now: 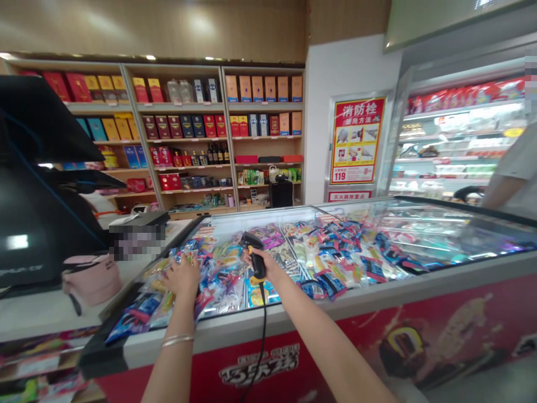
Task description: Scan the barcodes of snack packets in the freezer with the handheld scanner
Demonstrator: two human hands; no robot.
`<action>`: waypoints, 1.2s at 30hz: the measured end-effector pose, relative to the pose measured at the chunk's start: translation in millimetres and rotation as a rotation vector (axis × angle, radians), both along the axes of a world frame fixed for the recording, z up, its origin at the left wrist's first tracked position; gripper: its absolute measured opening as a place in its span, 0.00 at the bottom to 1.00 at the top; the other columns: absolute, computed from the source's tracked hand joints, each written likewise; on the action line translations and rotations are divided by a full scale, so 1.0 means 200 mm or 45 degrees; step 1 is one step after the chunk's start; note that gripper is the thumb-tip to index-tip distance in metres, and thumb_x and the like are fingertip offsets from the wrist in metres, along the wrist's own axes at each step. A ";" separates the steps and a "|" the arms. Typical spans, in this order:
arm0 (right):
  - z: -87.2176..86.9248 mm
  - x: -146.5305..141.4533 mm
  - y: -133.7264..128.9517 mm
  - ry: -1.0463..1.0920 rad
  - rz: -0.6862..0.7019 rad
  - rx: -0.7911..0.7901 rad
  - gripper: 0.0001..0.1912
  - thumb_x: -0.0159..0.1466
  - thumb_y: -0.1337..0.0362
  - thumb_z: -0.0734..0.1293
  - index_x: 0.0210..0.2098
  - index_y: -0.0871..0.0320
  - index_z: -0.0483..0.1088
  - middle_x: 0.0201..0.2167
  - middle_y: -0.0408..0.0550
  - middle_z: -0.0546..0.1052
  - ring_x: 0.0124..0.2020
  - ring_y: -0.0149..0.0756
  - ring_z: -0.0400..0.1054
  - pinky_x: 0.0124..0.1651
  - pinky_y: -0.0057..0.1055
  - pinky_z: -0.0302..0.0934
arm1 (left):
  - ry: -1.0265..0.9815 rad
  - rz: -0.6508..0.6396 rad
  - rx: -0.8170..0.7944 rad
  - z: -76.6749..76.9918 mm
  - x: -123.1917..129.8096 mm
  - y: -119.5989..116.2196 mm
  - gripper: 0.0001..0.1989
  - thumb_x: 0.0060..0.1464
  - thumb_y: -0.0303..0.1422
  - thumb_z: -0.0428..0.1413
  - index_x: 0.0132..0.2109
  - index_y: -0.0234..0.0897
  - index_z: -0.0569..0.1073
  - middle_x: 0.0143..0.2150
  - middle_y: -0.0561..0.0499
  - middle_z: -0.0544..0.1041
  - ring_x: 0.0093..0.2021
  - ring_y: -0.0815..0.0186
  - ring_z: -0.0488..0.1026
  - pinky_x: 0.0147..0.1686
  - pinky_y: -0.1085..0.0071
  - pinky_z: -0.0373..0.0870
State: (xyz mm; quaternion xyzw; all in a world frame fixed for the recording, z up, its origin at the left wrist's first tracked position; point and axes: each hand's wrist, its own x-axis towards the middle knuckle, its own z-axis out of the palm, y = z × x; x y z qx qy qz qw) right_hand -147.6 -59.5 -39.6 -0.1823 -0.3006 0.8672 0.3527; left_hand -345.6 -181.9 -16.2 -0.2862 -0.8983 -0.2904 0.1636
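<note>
My right hand (pixel 269 268) is wrapped around the grip of a black and yellow barcode scanner (pixel 257 262), held above the chest freezer with its head pointing away to the left. A black cord (pixel 264 319) hangs from the grip down the freezer's front. My left hand (pixel 183 274), palm down with fingers spread, touches a pile of colourful plastic snack packets (pixel 145 305) at the freezer's left end. A silver bangle (pixel 178 339) circles that wrist. More packets (pixel 335 246) lie in the middle of the freezer; I cannot tell which are under the glass.
The freezer's pale rim (pixel 403 294) runs along my front. On the left counter (pixel 29 310) stand a dark checkout terminal (pixel 42 224) and a pink bag (pixel 92 279). Shelves (pixel 180 106) of boxes and bottles line the back. A person's arm (pixel 507 168) shows at right, beside a lit cooler (pixel 448 145).
</note>
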 end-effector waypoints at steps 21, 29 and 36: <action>0.41 1.14 0.37 -0.001 -0.532 0.252 0.03 0.60 0.70 0.67 0.35 0.62 0.71 0.23 0.45 0.77 0.19 0.28 0.70 0.20 0.20 0.66 | 0.496 -0.767 0.394 0.30 1.09 0.57 0.23 0.54 0.29 0.48 0.58 0.31 0.65 0.67 0.35 0.55 0.66 0.49 0.54 0.61 0.52 0.55; 0.22 1.38 0.48 -0.240 -0.577 0.313 0.07 0.61 0.64 0.66 0.35 0.62 0.72 0.18 0.44 0.74 0.14 0.29 0.66 0.14 0.23 0.61 | -0.415 -1.165 0.174 0.04 1.27 0.94 0.16 0.55 0.35 0.53 0.48 0.31 0.69 0.41 0.37 0.77 0.46 0.53 0.73 0.47 0.63 0.65; 0.18 1.39 0.48 -0.227 -0.539 0.264 0.18 0.65 0.57 0.59 0.38 0.65 0.73 0.18 0.48 0.75 0.13 0.30 0.64 0.13 0.23 0.58 | -0.846 -1.420 -0.005 -0.03 1.30 1.08 0.12 0.42 0.39 0.62 0.23 0.34 0.73 0.19 0.51 0.70 0.27 0.61 0.71 0.29 0.71 0.63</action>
